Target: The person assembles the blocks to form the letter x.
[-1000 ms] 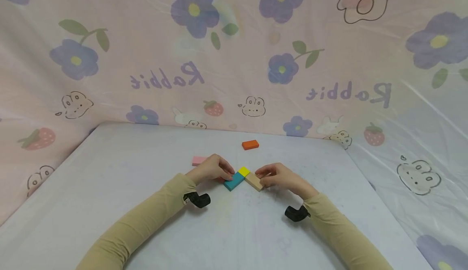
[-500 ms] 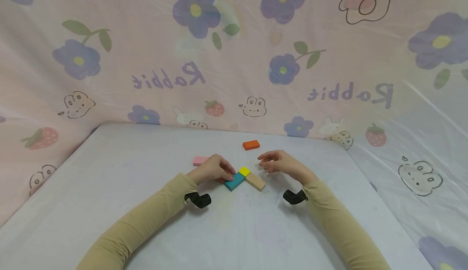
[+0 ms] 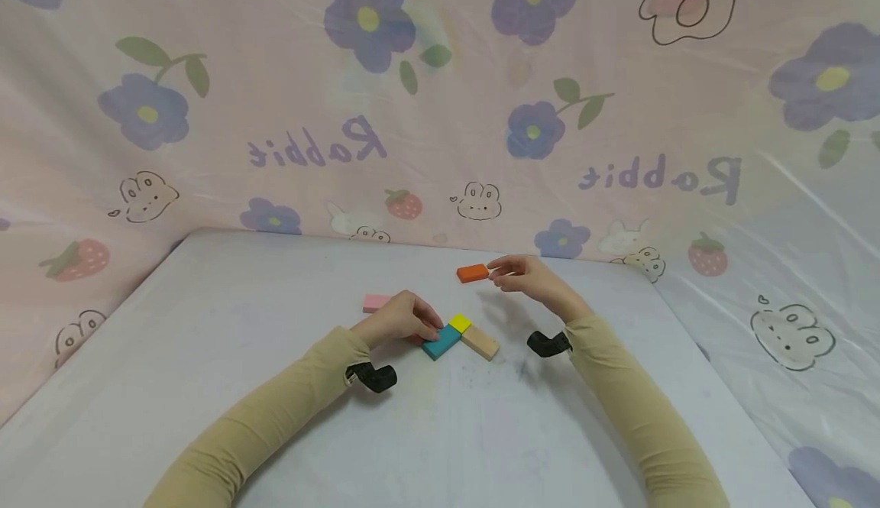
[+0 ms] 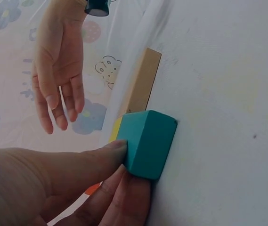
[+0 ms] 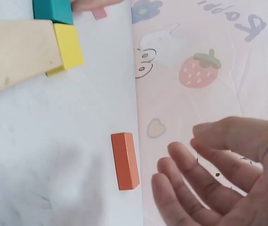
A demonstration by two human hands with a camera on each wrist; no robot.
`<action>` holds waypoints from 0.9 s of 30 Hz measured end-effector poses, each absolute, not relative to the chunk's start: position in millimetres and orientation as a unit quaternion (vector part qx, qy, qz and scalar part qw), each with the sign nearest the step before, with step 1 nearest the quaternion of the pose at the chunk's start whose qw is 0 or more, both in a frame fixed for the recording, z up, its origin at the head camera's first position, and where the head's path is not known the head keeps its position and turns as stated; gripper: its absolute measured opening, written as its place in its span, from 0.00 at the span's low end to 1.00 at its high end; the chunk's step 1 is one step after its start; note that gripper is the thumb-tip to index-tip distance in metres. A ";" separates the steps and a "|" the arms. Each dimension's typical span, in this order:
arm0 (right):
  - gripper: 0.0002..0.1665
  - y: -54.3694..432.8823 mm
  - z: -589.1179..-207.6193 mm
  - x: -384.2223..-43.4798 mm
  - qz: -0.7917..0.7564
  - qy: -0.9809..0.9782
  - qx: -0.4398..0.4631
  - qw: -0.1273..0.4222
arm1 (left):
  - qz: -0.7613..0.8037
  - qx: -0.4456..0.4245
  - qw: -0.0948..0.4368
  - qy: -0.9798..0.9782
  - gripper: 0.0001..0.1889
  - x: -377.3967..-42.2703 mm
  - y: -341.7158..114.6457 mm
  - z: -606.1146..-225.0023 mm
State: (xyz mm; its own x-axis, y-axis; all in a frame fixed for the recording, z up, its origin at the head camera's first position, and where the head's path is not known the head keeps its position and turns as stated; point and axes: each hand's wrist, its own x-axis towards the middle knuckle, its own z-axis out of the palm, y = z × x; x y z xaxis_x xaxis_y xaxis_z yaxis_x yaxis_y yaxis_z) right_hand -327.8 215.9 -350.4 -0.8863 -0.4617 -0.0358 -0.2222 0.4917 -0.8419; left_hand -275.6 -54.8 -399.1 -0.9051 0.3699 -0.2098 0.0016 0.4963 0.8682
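My left hand [image 3: 400, 317] pinches the teal block [image 3: 441, 341] between thumb and fingers as it lies on the table. A small yellow block [image 3: 460, 324] touches the teal block's far end, and a plain wooden block [image 3: 480, 342] runs from the yellow one towards the near right. Together they form a corner, like an upside-down V. My right hand [image 3: 528, 279] hovers just right of the orange block [image 3: 472, 273], fingers loosely bent and apart. In the right wrist view nothing is in that hand, and the orange block [image 5: 125, 161] lies a little away from its fingertips.
A pink block [image 3: 376, 303] lies behind my left hand, partly covered by it. A bit of red [image 4: 92, 189] shows between the left fingers, mostly hidden. The white table [image 3: 275, 416] ends at a patterned cloth wall [image 3: 440, 134] at the back.
My right hand has let go of the plain wooden block and moved away and up to beside the orange block. The left hand and the blocks stay in place.
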 end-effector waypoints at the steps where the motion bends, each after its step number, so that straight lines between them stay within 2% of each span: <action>1: 0.24 215.5 -349.1 -330.1 -0.458 0.857 -0.201 0.121 | 0.490 0.111 0.187 0.844 0.08 -275.5 -54.8 -399.1; 6: 0.20 212.8 -341.6 -340.5 -0.447 0.867 -0.202 0.091 | 0.499 0.111 0.190 0.838 0.07 -275.2 -54.8 -398.7; 10: 0.22 210.5 -335.7 -346.8 -0.459 0.859 -0.210 0.084 | 0.503 0.114 0.191 0.835 0.07 -274.7 -54.7 -398.7; 16: 0.23 199.8 -315.8 -339.1 -0.447 0.854 -0.254 0.074 | 0.499 0.115 0.190 0.838 0.08 -273.5 -55.0 -397.7; 27: 0.23 190.3 -319.6 -344.6 -0.405 0.859 -0.313 0.018 | 0.491 0.109 0.187 0.844 0.08 -273.1 -55.2 -395.8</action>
State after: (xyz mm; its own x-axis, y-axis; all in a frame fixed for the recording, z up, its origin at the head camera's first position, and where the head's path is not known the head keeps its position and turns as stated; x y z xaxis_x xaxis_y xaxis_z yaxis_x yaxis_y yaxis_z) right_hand -344.6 190.3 -319.6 -0.8029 -0.5530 0.2228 -0.5237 0.4756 -0.7067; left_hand -273.1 -55.2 -395.8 -0.9064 0.3672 -0.2090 -0.0006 0.4935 0.8698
